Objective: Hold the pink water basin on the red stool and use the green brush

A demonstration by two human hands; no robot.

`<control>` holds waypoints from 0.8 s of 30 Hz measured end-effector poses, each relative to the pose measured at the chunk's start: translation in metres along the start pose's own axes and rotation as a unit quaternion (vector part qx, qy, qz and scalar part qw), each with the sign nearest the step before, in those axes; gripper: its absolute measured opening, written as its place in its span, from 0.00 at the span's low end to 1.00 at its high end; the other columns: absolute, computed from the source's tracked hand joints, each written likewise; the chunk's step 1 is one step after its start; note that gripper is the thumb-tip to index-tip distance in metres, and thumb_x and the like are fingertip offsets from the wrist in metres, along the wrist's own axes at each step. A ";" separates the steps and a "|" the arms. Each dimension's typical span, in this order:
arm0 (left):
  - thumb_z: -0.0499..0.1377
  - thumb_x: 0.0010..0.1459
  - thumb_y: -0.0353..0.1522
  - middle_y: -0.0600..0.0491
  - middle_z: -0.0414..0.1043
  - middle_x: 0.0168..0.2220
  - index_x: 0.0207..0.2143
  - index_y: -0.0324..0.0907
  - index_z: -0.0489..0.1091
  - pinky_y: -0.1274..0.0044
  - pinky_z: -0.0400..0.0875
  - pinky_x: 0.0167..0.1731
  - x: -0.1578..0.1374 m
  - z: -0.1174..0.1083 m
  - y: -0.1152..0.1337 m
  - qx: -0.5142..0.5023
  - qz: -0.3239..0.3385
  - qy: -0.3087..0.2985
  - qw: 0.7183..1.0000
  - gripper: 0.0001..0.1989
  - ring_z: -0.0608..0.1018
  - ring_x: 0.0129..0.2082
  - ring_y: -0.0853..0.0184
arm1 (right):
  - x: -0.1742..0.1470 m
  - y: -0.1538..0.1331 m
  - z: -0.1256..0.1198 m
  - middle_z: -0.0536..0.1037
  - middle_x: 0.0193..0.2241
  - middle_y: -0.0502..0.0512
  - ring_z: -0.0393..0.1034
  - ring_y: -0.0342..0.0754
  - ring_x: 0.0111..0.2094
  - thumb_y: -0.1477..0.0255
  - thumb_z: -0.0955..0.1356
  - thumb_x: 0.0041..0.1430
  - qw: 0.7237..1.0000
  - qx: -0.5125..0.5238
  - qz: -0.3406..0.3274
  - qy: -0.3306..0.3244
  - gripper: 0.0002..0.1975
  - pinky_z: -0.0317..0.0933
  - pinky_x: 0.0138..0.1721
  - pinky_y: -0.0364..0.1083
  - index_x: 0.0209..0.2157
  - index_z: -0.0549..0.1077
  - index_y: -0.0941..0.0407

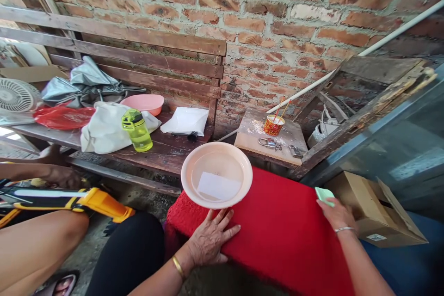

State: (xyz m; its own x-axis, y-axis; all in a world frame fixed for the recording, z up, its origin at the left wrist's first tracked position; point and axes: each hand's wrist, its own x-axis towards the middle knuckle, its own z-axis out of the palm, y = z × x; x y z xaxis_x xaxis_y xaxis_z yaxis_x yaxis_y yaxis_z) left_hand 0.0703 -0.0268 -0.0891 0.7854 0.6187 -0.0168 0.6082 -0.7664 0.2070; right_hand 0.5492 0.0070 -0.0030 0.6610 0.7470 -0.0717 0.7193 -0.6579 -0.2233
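Observation:
A pale pink basin (186, 166) of what looks like water stands on a red cloth (287, 222). A white rectangular sheet (219, 186) lies in it. My left hand (210, 239) rests on the cloth's near side, fingers spread, fingertips close to the basin's lower rim. Over on the cloth's right edge, my right hand (339, 218) grips a light green flat block (324, 194) between thumb and fingers. The block's exact kind cannot be made out. A cardboard box (367, 208) is just to the right of that hand.
On the wooden bench (163, 155) are a green bottle (138, 132), a white bag (104, 129), a pink bowl (145, 101) and a white tray (187, 120). A small table (249, 134) holds a decorated cup (274, 125) and padlocks. Another person's hand (65, 176) is near a yellow-black toy vehicle (104, 203).

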 end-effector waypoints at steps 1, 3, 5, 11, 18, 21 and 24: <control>0.67 0.52 0.50 0.45 0.43 0.74 0.72 0.57 0.48 0.48 0.43 0.67 0.000 0.002 -0.001 0.003 0.003 0.006 1.000 0.50 0.50 0.72 0.42 | -0.002 0.017 -0.006 0.78 0.35 0.69 0.72 0.68 0.46 0.52 0.62 0.55 1.000 0.005 0.029 0.006 0.31 0.64 0.43 0.58 0.50 0.76 0.59; 0.65 0.54 0.53 0.45 0.42 0.74 0.72 0.57 0.47 0.48 0.42 0.67 0.001 0.005 -0.003 0.008 0.009 0.018 1.000 0.49 0.49 0.72 0.42 | -0.009 0.043 -0.012 0.78 0.37 0.73 0.71 0.72 0.48 0.49 0.60 0.53 0.995 0.037 0.085 0.024 0.34 0.64 0.42 0.61 0.50 0.76 0.59; 0.63 0.54 0.55 0.45 0.43 0.74 0.72 0.56 0.48 0.47 0.41 0.67 0.002 0.007 -0.004 0.012 0.013 0.030 0.999 0.48 0.49 0.72 0.42 | -0.020 0.055 -0.012 0.77 0.37 0.73 0.69 0.74 0.49 0.45 0.61 0.51 0.989 0.078 0.113 0.046 0.36 0.64 0.42 0.63 0.49 0.75 0.57; 0.66 0.51 0.54 0.43 0.48 0.73 0.71 0.54 0.52 0.47 0.40 0.67 0.005 0.006 -0.006 0.030 0.016 0.050 0.998 0.49 0.52 0.71 0.41 | -0.079 -0.009 0.032 0.74 0.36 0.64 0.72 0.61 0.41 0.43 0.63 0.49 0.986 0.159 -0.048 0.035 0.33 0.66 0.44 0.55 0.44 0.77 0.55; 0.65 0.51 0.54 0.43 0.48 0.73 0.71 0.54 0.53 0.46 0.39 0.67 0.009 0.005 -0.008 0.025 0.016 0.048 0.998 0.48 0.52 0.71 0.41 | -0.125 -0.087 0.072 0.73 0.39 0.50 0.72 0.50 0.38 0.54 0.70 0.47 0.965 0.155 -0.210 -0.011 0.17 0.64 0.43 0.48 0.37 0.80 0.45; 0.64 0.52 0.56 0.44 0.47 0.73 0.71 0.56 0.51 0.46 0.40 0.67 0.010 0.005 -0.008 0.022 0.018 0.044 0.999 0.49 0.51 0.71 0.42 | -0.111 -0.061 0.053 0.72 0.35 0.52 0.72 0.52 0.34 0.52 0.68 0.46 0.978 0.132 -0.164 -0.004 0.20 0.66 0.40 0.50 0.37 0.79 0.49; 0.63 0.52 0.57 0.44 0.48 0.73 0.72 0.56 0.51 0.47 0.40 0.67 0.009 0.005 -0.008 0.020 0.021 0.050 0.998 0.49 0.52 0.71 0.43 | -0.091 -0.009 0.025 0.71 0.27 0.54 0.73 0.59 0.35 0.49 0.66 0.45 0.989 0.109 -0.097 0.008 0.24 0.67 0.41 0.55 0.36 0.78 0.52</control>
State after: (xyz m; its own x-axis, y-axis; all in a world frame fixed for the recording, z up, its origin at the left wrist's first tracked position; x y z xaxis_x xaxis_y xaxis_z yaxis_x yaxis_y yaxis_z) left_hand 0.0731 -0.0161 -0.0954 0.7959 0.5989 0.0888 0.5811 -0.7967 0.1661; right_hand 0.4773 -0.0534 -0.0185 0.5195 0.8545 0.0072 0.7705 -0.4648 -0.4362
